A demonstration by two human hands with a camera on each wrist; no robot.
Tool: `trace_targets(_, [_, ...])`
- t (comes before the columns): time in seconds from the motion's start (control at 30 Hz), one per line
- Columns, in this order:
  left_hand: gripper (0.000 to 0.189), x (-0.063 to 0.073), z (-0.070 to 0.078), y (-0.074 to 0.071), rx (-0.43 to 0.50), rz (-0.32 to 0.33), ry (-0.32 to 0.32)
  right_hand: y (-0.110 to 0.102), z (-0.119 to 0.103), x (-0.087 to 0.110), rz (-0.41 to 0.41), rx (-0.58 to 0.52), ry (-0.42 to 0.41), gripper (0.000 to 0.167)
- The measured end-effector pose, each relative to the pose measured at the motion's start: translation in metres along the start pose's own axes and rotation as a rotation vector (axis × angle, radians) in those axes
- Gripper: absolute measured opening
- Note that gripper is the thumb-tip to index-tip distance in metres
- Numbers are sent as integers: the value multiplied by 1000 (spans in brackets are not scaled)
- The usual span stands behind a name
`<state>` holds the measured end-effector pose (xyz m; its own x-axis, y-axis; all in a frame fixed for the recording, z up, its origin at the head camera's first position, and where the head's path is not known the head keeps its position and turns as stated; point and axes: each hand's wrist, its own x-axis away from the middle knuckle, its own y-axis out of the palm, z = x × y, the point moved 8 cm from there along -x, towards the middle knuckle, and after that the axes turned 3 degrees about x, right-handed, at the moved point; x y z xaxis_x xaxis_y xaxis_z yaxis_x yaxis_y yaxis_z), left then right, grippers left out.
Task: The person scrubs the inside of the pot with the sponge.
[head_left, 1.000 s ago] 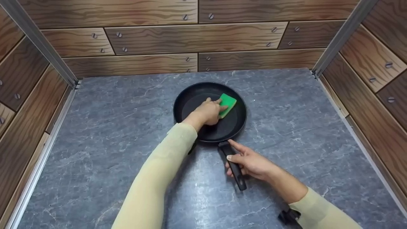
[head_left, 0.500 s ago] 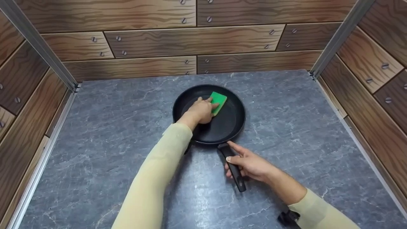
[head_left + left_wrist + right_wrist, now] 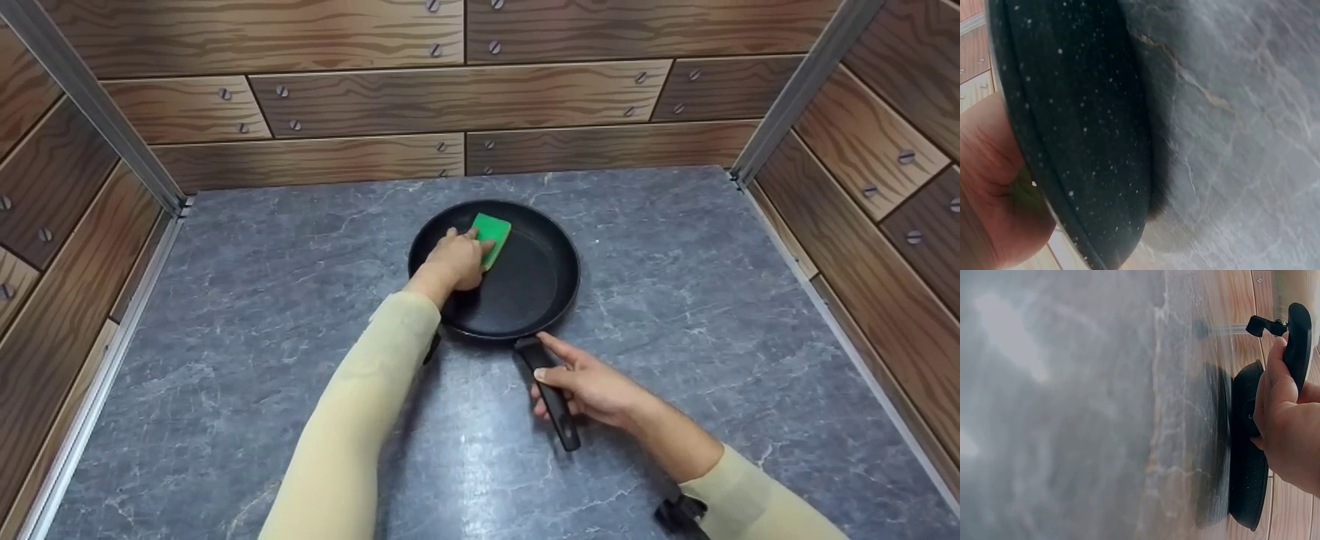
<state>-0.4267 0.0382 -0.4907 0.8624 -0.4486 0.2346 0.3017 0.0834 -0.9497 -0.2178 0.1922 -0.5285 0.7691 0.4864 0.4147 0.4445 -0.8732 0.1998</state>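
A black frying pan (image 3: pixel 525 292) rests on the grey marbled tabletop, its handle (image 3: pixel 556 405) pointing toward me and slightly right. Inside the pan's far left part lies a green sponge (image 3: pixel 493 231) with a paler yellowish underside. My left hand (image 3: pixel 454 259) grips the sponge, its fingers spread over the top. In the left wrist view the pan's speckled outer wall (image 3: pixel 1078 129) hides most of that hand (image 3: pixel 994 185). My right hand (image 3: pixel 592 386) holds the pan's handle, thumb on top; in the right wrist view the same hand (image 3: pixel 1292 422) wraps the handle (image 3: pixel 1298 343).
Wood-patterned panels (image 3: pixel 465 97) close off the back and both sides. Metal posts (image 3: pixel 810 90) stand at the far corners. A black wrist mount (image 3: pixel 681 513) sits on the right forearm. The marbled tabletop (image 3: pixel 262 300) surrounds the pan.
My left hand has slid the sponge leftward across the pan's inside, from the right part to the left. The right hand and the pan have stayed nearly in place.
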Motion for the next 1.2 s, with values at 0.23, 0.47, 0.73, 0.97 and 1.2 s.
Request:
trace_targets(0.23, [64, 4, -6, -2, -16, -10, -16, -1, 1, 0, 10, 1, 3, 91])
trace_targets(0.47, [66, 9, -13, -2, -36, -27, -34, 0, 0, 0, 0, -12, -6, 90])
trace_targets(0.73, [62, 20, -18, -4, -93, -18, -42, 0, 1, -1, 1, -20, -7, 90])
trace_targets(0.97, [60, 27, -19, -1, -181, -36, -28, 1, 0, -1, -5, -14, -11, 90])
trace_targets(1.2, [61, 36, -22, 1, -163, -51, -20, 0, 0, -1, 1, -11, -9, 90])
